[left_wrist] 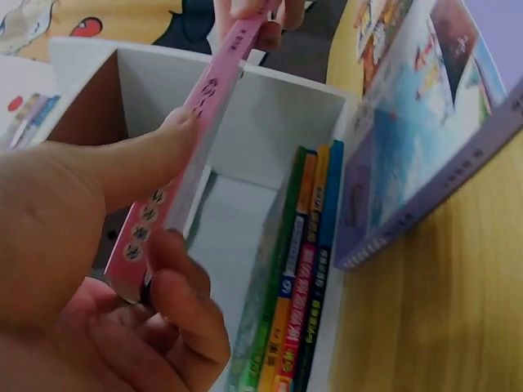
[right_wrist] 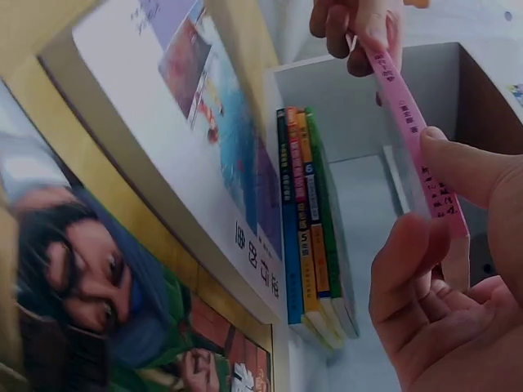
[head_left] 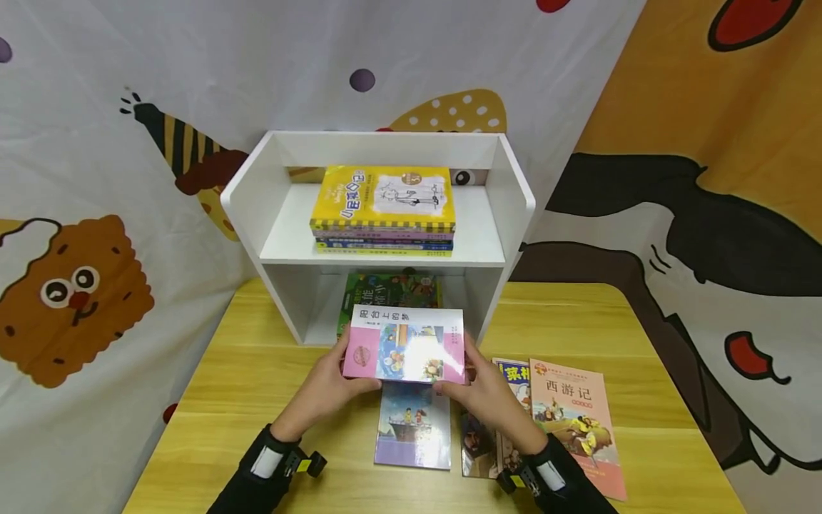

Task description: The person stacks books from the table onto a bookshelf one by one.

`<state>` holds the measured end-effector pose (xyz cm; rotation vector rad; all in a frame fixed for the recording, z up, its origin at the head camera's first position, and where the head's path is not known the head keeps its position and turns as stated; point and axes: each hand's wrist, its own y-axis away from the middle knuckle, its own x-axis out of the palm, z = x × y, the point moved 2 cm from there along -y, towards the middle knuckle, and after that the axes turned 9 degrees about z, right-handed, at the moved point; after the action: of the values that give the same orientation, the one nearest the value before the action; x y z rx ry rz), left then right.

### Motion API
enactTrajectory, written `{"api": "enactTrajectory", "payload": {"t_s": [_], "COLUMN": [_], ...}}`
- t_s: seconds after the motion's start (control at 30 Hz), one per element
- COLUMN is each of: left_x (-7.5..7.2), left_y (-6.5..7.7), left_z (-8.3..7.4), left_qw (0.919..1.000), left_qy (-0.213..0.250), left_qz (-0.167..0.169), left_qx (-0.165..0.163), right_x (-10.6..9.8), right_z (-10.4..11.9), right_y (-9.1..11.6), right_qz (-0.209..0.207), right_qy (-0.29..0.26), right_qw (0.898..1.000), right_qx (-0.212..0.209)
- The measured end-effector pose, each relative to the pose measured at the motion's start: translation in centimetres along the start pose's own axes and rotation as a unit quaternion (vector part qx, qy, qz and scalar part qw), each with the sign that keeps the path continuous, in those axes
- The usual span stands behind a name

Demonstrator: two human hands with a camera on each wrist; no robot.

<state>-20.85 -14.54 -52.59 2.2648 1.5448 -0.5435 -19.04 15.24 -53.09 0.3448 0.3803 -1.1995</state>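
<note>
Both hands hold a pink and white book (head_left: pixel 403 344) level in front of the white shelf's lower compartment. My left hand (head_left: pixel 335 385) grips its left end, thumb on the pink spine, fingers curled under it. The right hand (head_left: pixel 478 389) grips the opposite end the same way. Inside the lower compartment lies a stack of several books, topped by a green book (head_left: pixel 392 289); their coloured spines (left_wrist: pixel 298 278) show in the left wrist view. Below the held book, a purple and blue book (head_left: pixel 413 428) lies on the table, its upper part hidden.
The white two-tier shelf (head_left: pixel 382 263) stands at the table's back. Its upper tier bears a stack topped by a yellow book (head_left: pixel 385 194). At the right, a salmon-coloured book (head_left: pixel 578 428) overlaps other books, one with a bearded face (right_wrist: pixel 90 278). A printed curtain (head_left: pixel 308 57) hangs behind.
</note>
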Motion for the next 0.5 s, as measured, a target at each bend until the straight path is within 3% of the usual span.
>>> {"api": "enactTrajectory", "payload": {"t_s": [0.13, 0.5], "left_x": [-0.4, -0.4], "left_y": [-0.7, -2.5], "left_z": [1.1, 3.2], "left_qw": [0.9998, 0.9977], "left_qy": [0.0, -0.031], "left_qz": [-0.018, -0.055], "left_qx": [-0.004, -0.024], "right_x": [-0.1, 0.6], "right_z": [0.3, -2.2], "right_y": [-2.1, -5.5], "right_qz": [0.029, 0.061], "right_qy": [0.009, 0.011], "right_qw": [0.999, 0.998], "right_qx": [-0.023, 0.001]}}
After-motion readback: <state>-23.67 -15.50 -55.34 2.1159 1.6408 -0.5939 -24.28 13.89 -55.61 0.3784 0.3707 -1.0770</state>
